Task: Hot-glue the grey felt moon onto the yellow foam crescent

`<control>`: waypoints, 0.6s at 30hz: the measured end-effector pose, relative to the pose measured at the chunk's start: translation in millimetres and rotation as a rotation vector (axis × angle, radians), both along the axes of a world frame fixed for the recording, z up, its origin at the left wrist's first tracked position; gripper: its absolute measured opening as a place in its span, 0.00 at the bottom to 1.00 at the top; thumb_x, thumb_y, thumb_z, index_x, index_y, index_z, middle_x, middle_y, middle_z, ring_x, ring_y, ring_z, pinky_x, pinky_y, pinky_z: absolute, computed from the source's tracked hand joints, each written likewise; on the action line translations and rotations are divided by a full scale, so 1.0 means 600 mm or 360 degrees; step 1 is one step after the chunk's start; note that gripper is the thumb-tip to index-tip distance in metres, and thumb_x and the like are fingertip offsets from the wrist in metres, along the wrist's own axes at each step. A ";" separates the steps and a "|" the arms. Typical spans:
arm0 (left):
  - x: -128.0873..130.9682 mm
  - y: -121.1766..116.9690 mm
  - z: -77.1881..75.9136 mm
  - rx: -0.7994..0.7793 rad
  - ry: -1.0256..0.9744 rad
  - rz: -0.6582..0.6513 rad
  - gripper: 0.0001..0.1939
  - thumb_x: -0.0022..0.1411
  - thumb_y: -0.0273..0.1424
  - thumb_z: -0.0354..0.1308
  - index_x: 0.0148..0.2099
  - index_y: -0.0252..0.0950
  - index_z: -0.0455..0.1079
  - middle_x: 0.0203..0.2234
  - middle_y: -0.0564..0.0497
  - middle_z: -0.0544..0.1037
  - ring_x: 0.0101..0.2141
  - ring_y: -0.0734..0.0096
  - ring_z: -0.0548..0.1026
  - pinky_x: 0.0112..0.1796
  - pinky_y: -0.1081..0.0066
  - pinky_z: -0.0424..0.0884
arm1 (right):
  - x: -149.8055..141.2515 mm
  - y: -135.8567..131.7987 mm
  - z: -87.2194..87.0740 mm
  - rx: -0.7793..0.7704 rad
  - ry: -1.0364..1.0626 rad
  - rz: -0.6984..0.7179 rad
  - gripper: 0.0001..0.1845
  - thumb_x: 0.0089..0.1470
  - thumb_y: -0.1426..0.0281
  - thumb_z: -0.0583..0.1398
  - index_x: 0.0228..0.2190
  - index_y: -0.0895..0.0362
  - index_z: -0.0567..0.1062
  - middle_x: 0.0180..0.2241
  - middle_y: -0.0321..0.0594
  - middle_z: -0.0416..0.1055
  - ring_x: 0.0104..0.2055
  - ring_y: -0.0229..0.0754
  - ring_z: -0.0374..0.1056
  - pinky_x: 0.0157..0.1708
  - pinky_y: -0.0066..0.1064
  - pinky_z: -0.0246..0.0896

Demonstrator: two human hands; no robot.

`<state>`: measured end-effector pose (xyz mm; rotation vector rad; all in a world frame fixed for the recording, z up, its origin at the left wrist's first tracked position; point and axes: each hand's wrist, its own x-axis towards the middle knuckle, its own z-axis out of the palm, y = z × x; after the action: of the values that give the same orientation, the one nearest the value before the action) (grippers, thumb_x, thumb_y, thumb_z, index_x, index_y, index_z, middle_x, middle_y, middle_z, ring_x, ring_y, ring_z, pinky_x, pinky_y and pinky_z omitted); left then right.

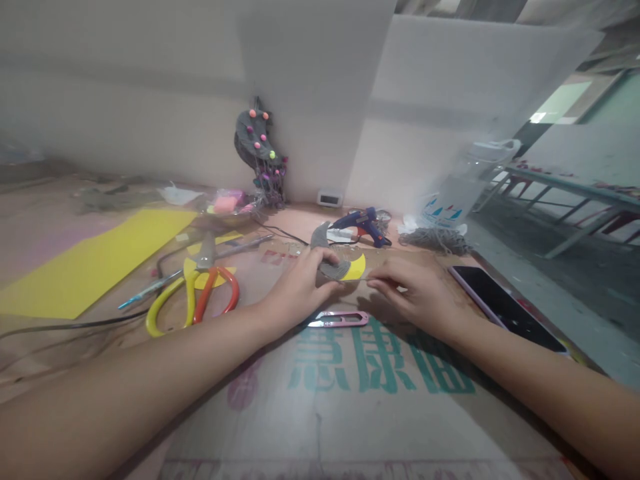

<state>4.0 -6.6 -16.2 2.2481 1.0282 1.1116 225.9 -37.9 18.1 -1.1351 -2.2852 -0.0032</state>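
Observation:
In my left hand (320,280) is a small yellow crescent (355,267), its left part wrapped in grey yarn (334,269). The fingers and thumb close around the wrapped part. To its right, my right hand (400,283) pinches a thin strand of the grey yarn between thumb and forefinger. The strand runs toward the crescent's lower edge. Just below the hands lie pink thread snips (345,319) on the printed board. Behind the left hand, a grey wrapped piece (320,235) lies near a blue glue gun (363,225).
Scissors with yellow and red handles (195,297) and a yellow sheet (95,260) lie left. A phone (507,308) rests at the right edge. Behind are a grey yarn bundle (435,239), a bottle (463,180), a small display (329,198) and a decorated grey crescent (257,143) against the wall.

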 end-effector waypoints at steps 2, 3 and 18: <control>-0.001 0.000 -0.001 0.0017 0.0005 -0.0020 0.13 0.58 0.35 0.59 0.44 0.39 0.62 0.43 0.49 0.72 0.46 0.63 0.69 0.46 0.63 0.67 | -0.004 0.001 0.005 -0.0119 0.0183 -0.0117 0.11 0.58 0.66 0.55 0.31 0.53 0.77 0.30 0.42 0.76 0.32 0.44 0.68 0.34 0.35 0.61; -0.001 0.000 -0.001 0.0023 0.0008 -0.0025 0.13 0.59 0.35 0.59 0.44 0.39 0.62 0.42 0.49 0.71 0.45 0.63 0.69 0.46 0.63 0.67 | -0.006 0.002 0.005 -0.0164 0.0261 -0.0188 0.11 0.58 0.66 0.56 0.31 0.54 0.77 0.30 0.42 0.76 0.32 0.45 0.68 0.34 0.35 0.62; -0.001 -0.010 0.010 0.0069 0.0065 -0.0186 0.09 0.59 0.33 0.58 0.39 0.39 0.62 0.37 0.51 0.70 0.40 0.67 0.69 0.41 0.66 0.66 | 0.006 0.027 -0.028 -0.0513 0.0415 -0.0391 0.16 0.56 0.64 0.57 0.44 0.55 0.77 0.30 0.38 0.73 0.28 0.40 0.64 0.28 0.30 0.56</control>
<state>3.2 -12.7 -10.4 2.3414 0.8836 1.0524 229.3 -22.0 1.0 -1.4790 -1.9482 0.4066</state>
